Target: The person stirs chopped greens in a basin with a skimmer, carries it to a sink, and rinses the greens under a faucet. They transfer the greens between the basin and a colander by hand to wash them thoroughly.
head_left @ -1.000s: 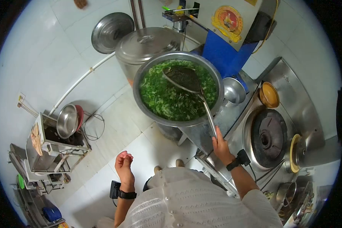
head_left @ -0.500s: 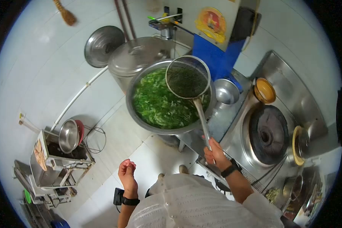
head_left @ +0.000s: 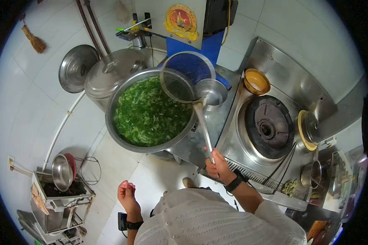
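A large metal basin [head_left: 111,127] holds chopped green leafy vegetables [head_left: 151,112] in liquid. My right hand [head_left: 221,166] is wrapped round the long handle of a round mesh strainer [head_left: 203,124]. The strainer's head is raised over the basin's right rim, and I can see through its mesh. A small metal bowl [head_left: 216,97] stands beside the basin, partly behind the strainer. My left hand [head_left: 127,197] hangs low in front of my body, below the basin, with curled fingers and no object visible in them.
To the right is a steel stove with a dark round burner [head_left: 270,126], a yellow bowl [head_left: 256,81] and a lidded yellow pot [head_left: 308,128]. A lidded metal pot [head_left: 110,75] stands behind the basin. At left, a metal bowl [head_left: 62,173] rests on a rack.
My view has turned right, so the basin sits further left in it. The strainer has shifted from over the greens toward the basin's right rim. My right hand keeps its grip.
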Action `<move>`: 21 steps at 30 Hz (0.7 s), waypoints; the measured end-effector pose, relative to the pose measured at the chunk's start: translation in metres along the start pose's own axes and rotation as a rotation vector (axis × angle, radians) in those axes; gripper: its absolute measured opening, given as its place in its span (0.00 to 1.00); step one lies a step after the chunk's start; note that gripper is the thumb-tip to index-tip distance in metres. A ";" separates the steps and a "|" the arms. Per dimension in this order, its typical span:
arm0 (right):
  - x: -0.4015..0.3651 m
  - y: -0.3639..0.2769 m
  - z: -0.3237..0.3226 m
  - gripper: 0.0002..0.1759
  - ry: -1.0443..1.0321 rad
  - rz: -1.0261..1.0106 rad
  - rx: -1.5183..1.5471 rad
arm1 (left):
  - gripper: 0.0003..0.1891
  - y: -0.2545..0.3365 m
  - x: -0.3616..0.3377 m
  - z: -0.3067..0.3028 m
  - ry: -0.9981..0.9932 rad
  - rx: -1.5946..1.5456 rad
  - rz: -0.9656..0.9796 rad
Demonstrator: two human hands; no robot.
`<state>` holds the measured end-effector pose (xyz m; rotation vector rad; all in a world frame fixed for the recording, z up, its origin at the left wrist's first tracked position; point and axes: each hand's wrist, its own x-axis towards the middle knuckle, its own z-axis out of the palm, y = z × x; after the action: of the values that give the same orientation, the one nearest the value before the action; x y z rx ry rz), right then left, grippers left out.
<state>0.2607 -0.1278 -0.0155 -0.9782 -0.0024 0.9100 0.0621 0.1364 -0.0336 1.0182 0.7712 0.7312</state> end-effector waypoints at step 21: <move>0.052 -0.007 -0.055 0.26 0.076 0.012 0.488 | 0.06 -0.011 -0.026 -0.023 0.134 0.068 0.085</move>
<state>0.3199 -0.1336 -0.0631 -0.5561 0.2782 0.8305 0.0314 0.1217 -0.0452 1.0761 0.8773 0.8575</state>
